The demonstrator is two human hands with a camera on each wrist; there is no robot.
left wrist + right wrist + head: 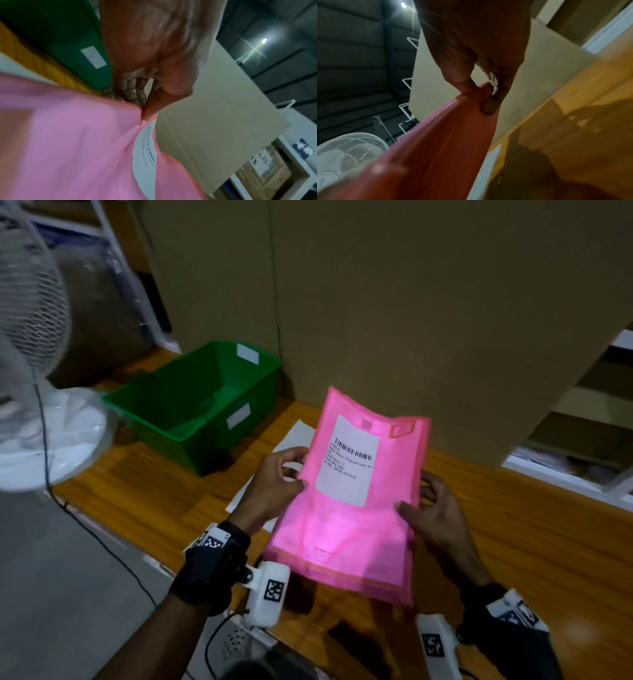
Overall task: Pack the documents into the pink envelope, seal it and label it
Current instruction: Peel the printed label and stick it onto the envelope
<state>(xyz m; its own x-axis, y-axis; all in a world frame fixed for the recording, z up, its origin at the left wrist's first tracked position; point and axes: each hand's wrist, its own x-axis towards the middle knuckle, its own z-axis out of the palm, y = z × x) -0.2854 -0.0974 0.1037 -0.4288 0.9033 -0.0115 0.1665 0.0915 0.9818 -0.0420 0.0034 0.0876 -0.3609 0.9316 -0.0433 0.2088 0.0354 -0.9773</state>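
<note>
I hold the pink envelope (356, 508) up off the wooden table (513, 542), tilted toward me. A white barcode label (349, 460) sits on its upper face. My left hand (274, 484) pinches the envelope's left edge, thumb on top and fingers behind. My right hand (431, 508) pinches the right edge the same way. In the left wrist view the left hand (145, 105) nips the pink envelope (68, 142) beside the label (145, 155). In the right wrist view the thumb and fingers of the right hand (476, 93) clamp the envelope (436, 148), which looks reddish there.
An empty green bin (198, 405) stands at the back left of the table. A white sheet (291, 436) lies on the table under my left hand. A large cardboard box (411, 302) rises just behind the envelope. A white fan (34, 354) stands far left.
</note>
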